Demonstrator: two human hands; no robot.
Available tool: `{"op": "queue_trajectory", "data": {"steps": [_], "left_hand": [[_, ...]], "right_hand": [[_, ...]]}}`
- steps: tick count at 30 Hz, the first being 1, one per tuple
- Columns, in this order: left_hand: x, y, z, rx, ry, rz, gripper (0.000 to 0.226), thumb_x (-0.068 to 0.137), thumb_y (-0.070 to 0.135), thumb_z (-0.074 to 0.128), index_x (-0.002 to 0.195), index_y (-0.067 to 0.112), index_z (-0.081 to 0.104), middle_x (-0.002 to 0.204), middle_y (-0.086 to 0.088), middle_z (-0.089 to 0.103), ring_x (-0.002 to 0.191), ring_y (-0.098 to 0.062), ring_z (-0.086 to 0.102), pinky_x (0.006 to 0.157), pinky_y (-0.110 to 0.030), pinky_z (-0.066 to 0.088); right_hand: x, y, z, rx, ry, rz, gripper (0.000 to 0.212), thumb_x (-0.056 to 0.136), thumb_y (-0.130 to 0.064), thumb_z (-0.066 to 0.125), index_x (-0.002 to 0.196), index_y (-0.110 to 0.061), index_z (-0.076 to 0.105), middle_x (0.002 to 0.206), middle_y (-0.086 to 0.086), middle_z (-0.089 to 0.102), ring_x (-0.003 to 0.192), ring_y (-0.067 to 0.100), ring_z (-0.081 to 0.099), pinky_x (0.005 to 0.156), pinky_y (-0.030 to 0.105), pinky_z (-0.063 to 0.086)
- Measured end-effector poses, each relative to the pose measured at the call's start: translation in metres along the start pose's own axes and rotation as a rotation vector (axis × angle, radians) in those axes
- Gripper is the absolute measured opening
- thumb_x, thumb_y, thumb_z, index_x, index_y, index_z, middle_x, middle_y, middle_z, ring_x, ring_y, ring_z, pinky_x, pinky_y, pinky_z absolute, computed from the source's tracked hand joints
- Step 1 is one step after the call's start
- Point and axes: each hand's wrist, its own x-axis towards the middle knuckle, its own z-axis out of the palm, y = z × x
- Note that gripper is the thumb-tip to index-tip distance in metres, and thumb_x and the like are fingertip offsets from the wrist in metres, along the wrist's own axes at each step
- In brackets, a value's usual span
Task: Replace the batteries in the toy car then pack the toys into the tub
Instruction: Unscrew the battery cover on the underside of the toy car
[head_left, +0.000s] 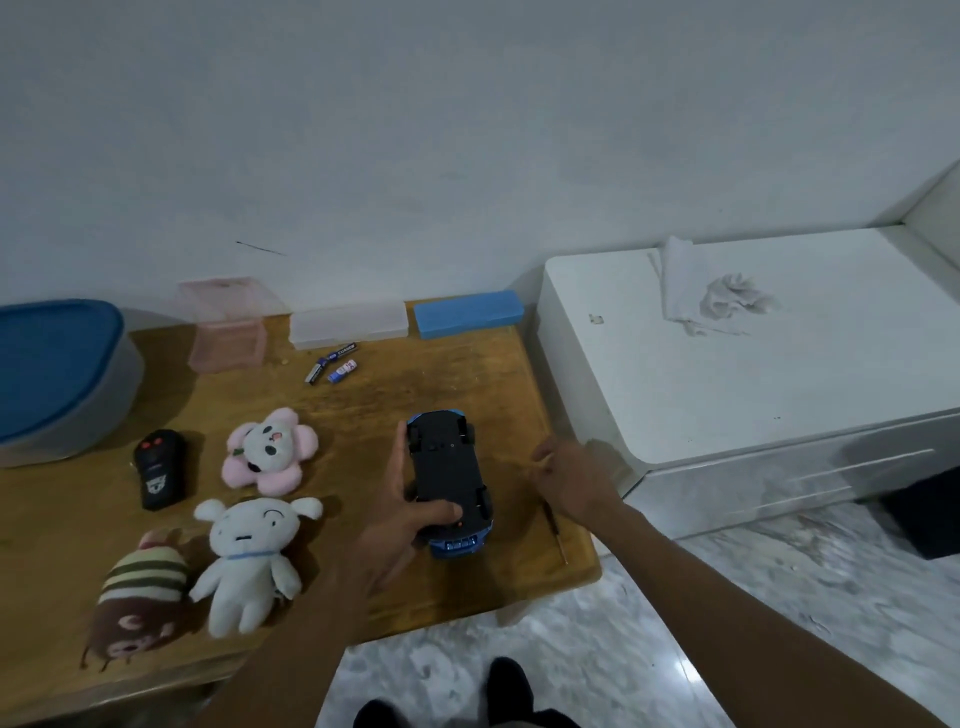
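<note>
Clocked big white cabinet (727, 374) on rt, just beside table, w/ crumpled cloth (727, 301) on top. Saw wooden table (467, 384) left of it, pushed up to wall. Found grey tub (106, 410) at table's far-left corner, blue lid on.

Counted 3 soft toys at front-left, all outside tub:
- striped brown toy (140, 597) nearest front edge
- white toy (249, 561) touching it on rt
- pink flower toy (270, 452) just behind white toy

Caught toy car (449, 473) flipped upside down toward rt side of table, black belly up, one blue end pointing at near edge. Had left hand (395, 525) clamped on it, w/ thumb laid across belly near that end and fingers (400, 452) stretched along car's left flank. Saw right hand (571, 480) just rt of car by table's rt edge, apart from car, fingers curled in. Couldn't tell if pinching anything.

Noted black remote (159, 467) lying flat, left of pink flower toy. Lined up along back wall, left to rt: pink see-thru box (226, 325), clear case (348, 322), blue case (467, 313). Spotted 3 batteries (332, 364) loose just in front of clear case, well apart from car. Made out thin screwdriver (556, 530) flat on table near rt edge, top end hidden by right hand.
</note>
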Motion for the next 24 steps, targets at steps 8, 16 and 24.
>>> {"op": "queue_trajectory", "data": {"steps": [8, 16, 24], "left_hand": [[0.006, 0.033, -0.021, 0.041, -0.059, 0.111, 0.120, 0.060, -0.017, 0.068, 0.146, 0.051, 0.018, 0.140, -0.013, 0.050, 0.119, -0.038, 0.057, 0.091, -0.055, 0.052], [0.009, 0.054, -0.040, 0.119, -0.106, 0.122, 0.124, 0.063, -0.017, 0.066, 0.147, 0.052, 0.007, 0.139, -0.012, 0.051, 0.118, -0.036, 0.058, 0.086, -0.049, 0.054], [0.012, 0.061, -0.043, 0.202, -0.085, 0.178, 0.120, 0.074, -0.023, 0.062, 0.148, 0.050, 0.004, 0.137, -0.009, 0.052, 0.111, -0.031, 0.063, 0.086, -0.048, 0.056]], "right_hand": [[0.005, -0.111, -0.018, 0.000, -0.077, -0.383, 0.026, 0.085, -0.027, 0.068, 0.111, -0.025, 0.064, 0.098, 0.000, 0.064, 0.090, 0.014, 0.058, 0.075, 0.020, 0.045], [0.017, -0.143, -0.010, -0.184, -0.103, -0.541, 0.041, 0.085, -0.029, 0.069, 0.125, -0.028, 0.062, 0.122, 0.003, 0.063, 0.104, 0.016, 0.057, 0.091, 0.028, 0.047], [0.019, -0.153, -0.012, -0.118, -0.096, -0.559, 0.036, 0.081, -0.018, 0.074, 0.116, -0.025, 0.068, 0.120, 0.004, 0.066, 0.101, 0.017, 0.060, 0.090, 0.032, 0.054]]}}
